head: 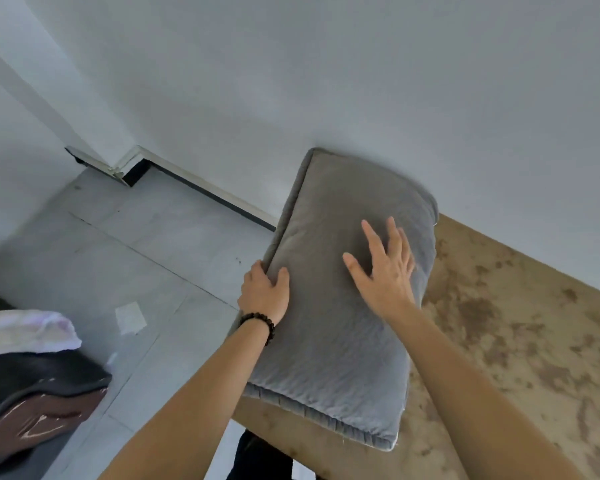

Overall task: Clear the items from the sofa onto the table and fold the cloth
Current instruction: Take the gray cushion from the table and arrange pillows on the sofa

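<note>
A grey rectangular cushion (329, 341) lies on the stained brown table (520, 341), its far end against the white wall and its left side overhanging the table's edge. My left hand (264, 294), with a dark bead bracelet on the wrist, grips the cushion's left edge, thumb on top and fingers curled under. Flat on the cushion's top lies my right hand (383, 268), fingers straight and spread. At the far left a pale crumpled cloth (25, 329) rests on the worn dark sofa (32, 403).
Grey tiled floor (129, 258) fills the space between sofa and table. A white wall runs behind the table, with a dark skirting strip (201, 188) at its foot. A small white paper scrap (130, 318) lies on the floor.
</note>
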Motion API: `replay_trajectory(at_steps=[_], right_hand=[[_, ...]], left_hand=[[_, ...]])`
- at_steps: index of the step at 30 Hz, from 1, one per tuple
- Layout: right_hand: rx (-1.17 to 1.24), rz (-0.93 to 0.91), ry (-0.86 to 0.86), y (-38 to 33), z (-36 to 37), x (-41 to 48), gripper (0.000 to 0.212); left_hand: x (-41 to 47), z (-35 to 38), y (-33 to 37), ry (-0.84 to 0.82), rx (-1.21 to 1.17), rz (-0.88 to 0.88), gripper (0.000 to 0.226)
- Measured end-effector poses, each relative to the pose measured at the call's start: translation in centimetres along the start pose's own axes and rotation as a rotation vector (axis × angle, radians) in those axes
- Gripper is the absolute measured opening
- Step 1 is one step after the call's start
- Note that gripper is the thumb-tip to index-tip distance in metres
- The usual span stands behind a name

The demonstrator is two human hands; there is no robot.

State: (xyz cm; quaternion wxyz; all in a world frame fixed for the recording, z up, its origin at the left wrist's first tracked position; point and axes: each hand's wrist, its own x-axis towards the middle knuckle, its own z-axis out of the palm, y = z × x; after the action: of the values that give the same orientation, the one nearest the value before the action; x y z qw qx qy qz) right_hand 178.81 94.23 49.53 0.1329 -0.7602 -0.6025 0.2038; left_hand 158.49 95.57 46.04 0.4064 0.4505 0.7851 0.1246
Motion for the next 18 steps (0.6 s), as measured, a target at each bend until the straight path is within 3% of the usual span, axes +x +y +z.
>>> replay_trajectory(at_steps=[5,7,11,18], right_hand=[[-0.259,0.007,-0.115,-0.8,3.6,3.6,0.066],[-0.332,0.01,-0.07,-0.6,4.1,3.4,0.063],[-0.328,-0.048,-0.039,0.1,2.9,3.3,0.055],[-0.167,-0.077,-0.091,-0.5,-0.6,2.1,0.039]], left_hand=[[1.7,1.1,-0.1,-0.051,-0.048,-0.07,0.071],[2.3,0.5,0.1,-0.149,-0.162,-0.094,0.07],[2.3,-0.7,1.2,-0.242,-0.242,0.04,0.056],[-2.3,-2.7,2.6,0.0,-0.196,0.205,0.037]])
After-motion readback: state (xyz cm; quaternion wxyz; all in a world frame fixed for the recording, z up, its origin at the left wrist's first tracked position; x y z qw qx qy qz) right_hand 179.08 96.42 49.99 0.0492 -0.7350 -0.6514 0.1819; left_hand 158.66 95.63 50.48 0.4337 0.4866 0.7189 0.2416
